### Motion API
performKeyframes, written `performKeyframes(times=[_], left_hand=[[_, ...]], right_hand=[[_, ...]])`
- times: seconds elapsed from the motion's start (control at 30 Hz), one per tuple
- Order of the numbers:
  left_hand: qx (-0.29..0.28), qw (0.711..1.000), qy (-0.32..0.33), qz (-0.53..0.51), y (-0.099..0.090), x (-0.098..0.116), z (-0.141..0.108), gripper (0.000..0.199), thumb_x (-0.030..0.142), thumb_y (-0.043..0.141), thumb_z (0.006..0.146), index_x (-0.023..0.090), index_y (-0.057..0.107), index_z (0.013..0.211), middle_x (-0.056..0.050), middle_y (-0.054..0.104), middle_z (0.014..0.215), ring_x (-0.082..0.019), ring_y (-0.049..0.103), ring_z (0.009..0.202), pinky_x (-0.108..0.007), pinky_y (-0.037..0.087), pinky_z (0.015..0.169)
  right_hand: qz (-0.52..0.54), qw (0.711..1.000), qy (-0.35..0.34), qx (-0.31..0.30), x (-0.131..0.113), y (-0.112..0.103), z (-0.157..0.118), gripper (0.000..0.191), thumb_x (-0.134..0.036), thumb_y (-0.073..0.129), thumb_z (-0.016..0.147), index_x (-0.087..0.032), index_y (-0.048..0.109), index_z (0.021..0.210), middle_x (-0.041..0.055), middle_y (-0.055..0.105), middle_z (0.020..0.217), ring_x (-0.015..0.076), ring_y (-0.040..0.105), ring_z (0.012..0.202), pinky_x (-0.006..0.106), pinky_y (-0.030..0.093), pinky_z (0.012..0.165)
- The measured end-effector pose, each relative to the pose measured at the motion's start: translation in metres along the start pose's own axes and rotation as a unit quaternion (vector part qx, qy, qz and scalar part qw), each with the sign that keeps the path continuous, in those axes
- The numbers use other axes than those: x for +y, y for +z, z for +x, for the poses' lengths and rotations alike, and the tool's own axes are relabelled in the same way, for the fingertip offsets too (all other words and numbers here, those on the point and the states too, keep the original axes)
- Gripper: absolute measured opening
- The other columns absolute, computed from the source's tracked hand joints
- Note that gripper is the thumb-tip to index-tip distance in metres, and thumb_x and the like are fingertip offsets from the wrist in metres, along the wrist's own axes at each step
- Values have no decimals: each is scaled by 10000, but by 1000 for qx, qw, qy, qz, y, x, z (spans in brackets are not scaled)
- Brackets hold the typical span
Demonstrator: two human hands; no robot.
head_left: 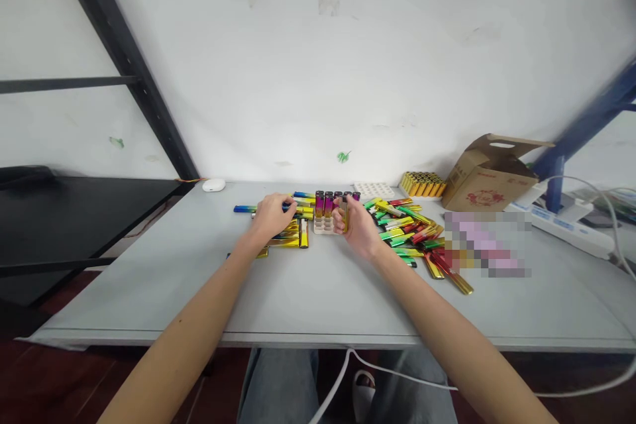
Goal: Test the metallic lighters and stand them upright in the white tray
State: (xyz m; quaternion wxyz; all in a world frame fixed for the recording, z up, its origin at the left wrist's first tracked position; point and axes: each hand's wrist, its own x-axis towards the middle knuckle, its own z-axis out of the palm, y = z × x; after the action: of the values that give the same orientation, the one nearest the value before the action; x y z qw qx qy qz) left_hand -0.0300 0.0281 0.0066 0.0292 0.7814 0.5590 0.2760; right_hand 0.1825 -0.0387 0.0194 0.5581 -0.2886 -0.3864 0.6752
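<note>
My right hand (355,225) is closed around a gold lighter (344,215), held upright in front of the white holed tray (324,225). Along the tray's back row stand several purple and gold lighters (328,202). To the left, my left hand (274,213) reaches over a pile of gold and blue lighters (287,236); its fingers are bent together at a lighter, and what they grip is too small to tell. A heap of green, red and gold lighters (410,228) lies right of my right hand.
Behind are another white holed tray (373,190), a tray packed with yellow lighters (423,184), and an open cardboard box (484,179). A power strip (571,228) with cables is at right, a white case (213,185) at back left. A cable hangs at the front edge.
</note>
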Motion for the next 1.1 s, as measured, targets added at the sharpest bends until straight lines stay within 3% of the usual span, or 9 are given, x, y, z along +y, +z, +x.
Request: performKeyframes(times=[0.1,0.27,0.4,0.53,0.67,0.83,1.1], left_hand=[[0,1000,7,-1,0,1,-1,249,342,469,904,233,692,923,-46,719,1055,-257,623,1035,-374,476,921],[-1,1000,12,-1,1,3,-1,238,333,479,899,222,682,954,-52,716,1067,-264,616,1047,-391,468,931],[6,1000,-2,-3,-1,4,-1,268,354,479,902,217,659,1047,-57,714,1078,-262,619,1053,-385,462,940],[3,1000,-16,-10,-4,7,-2,280,349,475,903,212,641,1083,-62,714,1071,-269,626,1049,-389,462,929],[3,999,-43,-14,-7,10,-2,324,352,480,908,202,598,1169,-65,725,1037,-273,639,1025,-391,465,912],[0,999,-49,-13,-9,14,-2,329,348,476,910,203,582,1186,-56,732,1026,-266,647,1016,-373,466,893],[5,999,-51,-2,-9,14,-3,264,346,478,907,226,623,1092,-43,742,996,-262,659,1007,-399,434,952]], right_hand=[[34,999,23,-28,-2,-5,1,426,-622,519,826,-196,526,819,-81,311,530,78,257,429,201,246,425],[79,996,31,-28,-7,-9,0,497,-660,436,857,-207,413,652,-86,206,516,78,166,422,194,215,404],[84,996,22,-23,-10,-9,-1,521,-678,382,873,-213,387,638,-78,218,515,88,201,425,199,279,426],[55,997,17,-55,-8,-11,0,505,-642,392,899,-211,396,636,-81,236,501,87,242,421,216,374,509],[41,995,34,-81,-7,-13,0,497,-636,407,890,-214,371,629,-94,209,488,77,151,401,207,315,458],[55,996,46,-57,-7,-12,0,451,-551,375,884,-218,329,584,-103,160,450,74,74,387,202,236,401],[36,998,46,-38,-6,-12,-1,432,-527,389,860,-215,347,564,-98,179,429,70,95,378,200,230,394]])
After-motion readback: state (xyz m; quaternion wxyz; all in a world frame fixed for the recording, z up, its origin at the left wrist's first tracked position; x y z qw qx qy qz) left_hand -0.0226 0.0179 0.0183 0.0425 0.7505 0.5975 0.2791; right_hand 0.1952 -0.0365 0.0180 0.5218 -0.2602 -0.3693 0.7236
